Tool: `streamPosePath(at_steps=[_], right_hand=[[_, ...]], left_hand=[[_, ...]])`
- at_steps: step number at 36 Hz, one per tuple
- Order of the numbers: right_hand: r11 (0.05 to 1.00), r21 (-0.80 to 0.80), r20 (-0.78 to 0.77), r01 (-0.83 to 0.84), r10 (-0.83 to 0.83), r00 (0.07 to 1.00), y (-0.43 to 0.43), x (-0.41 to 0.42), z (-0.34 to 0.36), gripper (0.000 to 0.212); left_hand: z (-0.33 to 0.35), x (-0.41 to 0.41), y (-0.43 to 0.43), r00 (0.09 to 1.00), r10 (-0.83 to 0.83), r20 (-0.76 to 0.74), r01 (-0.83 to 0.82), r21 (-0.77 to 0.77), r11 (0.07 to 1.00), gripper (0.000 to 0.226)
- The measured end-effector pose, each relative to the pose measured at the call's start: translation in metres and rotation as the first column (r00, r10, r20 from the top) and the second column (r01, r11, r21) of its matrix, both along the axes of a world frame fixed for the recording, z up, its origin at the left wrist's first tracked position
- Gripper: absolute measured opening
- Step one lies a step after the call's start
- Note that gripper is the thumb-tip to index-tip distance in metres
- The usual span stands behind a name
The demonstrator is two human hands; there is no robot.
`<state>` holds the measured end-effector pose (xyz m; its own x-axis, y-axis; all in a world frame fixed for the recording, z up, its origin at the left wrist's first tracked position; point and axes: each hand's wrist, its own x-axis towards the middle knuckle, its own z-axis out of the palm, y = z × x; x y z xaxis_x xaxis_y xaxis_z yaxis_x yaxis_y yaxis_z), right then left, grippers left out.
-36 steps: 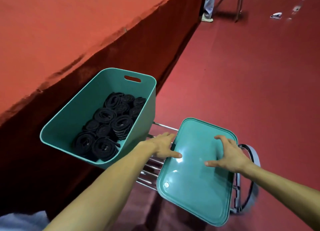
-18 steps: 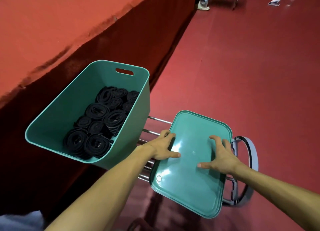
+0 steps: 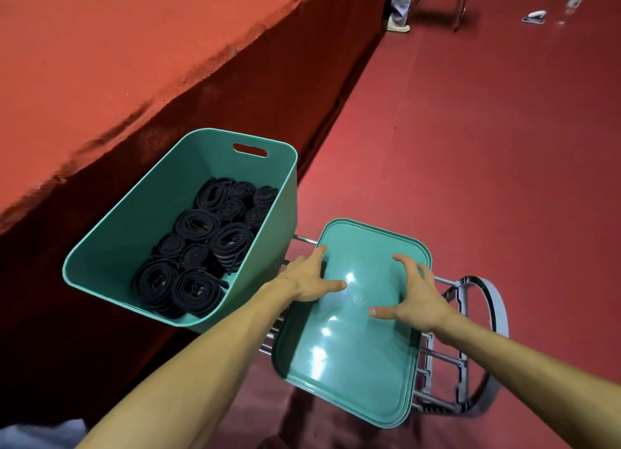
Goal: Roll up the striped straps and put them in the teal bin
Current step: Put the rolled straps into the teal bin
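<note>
The teal bin [image 3: 151, 230] stands open and tilted beside the red-draped table, with several rolled dark striped straps [image 3: 208, 250] packed upright on its bottom. To its right a flat teal lid [image 3: 349, 364] lies on a metal rack. My left hand [image 3: 309, 277] holds the lid's left edge, thumb on top and fingers over the rim. My right hand [image 3: 416, 297] lies spread on the lid near its right rim, fingertips reaching that edge. No loose strap is in view.
A metal rack [image 3: 447, 358] with a round grey handle [image 3: 497, 300] carries the lid. A long table under red cloth [image 3: 117, 62] runs along the left. Red floor spreads to the right. A person's leg [image 3: 400, 5] and a small object [image 3: 534, 16] are far off.
Both hands stay on the lid at about the same places. Only the camera view has shifted slightly; the bin and straps have not moved.
</note>
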<state>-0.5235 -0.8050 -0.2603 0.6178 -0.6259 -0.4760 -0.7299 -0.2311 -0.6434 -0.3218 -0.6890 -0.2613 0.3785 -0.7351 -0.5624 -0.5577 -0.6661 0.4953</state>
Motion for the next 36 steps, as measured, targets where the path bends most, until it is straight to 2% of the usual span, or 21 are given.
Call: streamPosePath(at_steps=[7,13,21,28,36], right_hand=[[0.996,-0.073,0.089,0.048,-0.041,0.995,-0.014,0.001,0.031,0.116],[0.985,-0.163,0.146,0.061,-0.037,0.989,-0.027,0.015,0.067,0.121],[0.960,-0.244,0.211,0.140,-0.088,0.973,-0.039,0.031,0.113,0.127],[0.939,-0.306,0.199,0.157,-0.098,0.975,-0.030,0.031,0.136,0.127],[0.928,-0.261,0.294,0.266,-0.186,0.938,-0.026,0.027,0.151,0.129]], left_hand=[[0.022,0.004,-0.013,0.991,0.127,-0.041,-0.129,-0.075,0.989,0.106],[0.057,0.007,-0.027,0.989,0.150,-0.007,-0.149,-0.113,0.982,0.113],[0.105,0.023,-0.032,0.960,0.261,-0.101,-0.279,-0.273,0.921,0.120],[0.121,0.018,-0.026,0.955,0.262,-0.141,-0.293,-0.302,0.907,0.137],[0.129,0.020,-0.019,0.953,0.237,-0.187,-0.284,-0.291,0.914,0.129]])
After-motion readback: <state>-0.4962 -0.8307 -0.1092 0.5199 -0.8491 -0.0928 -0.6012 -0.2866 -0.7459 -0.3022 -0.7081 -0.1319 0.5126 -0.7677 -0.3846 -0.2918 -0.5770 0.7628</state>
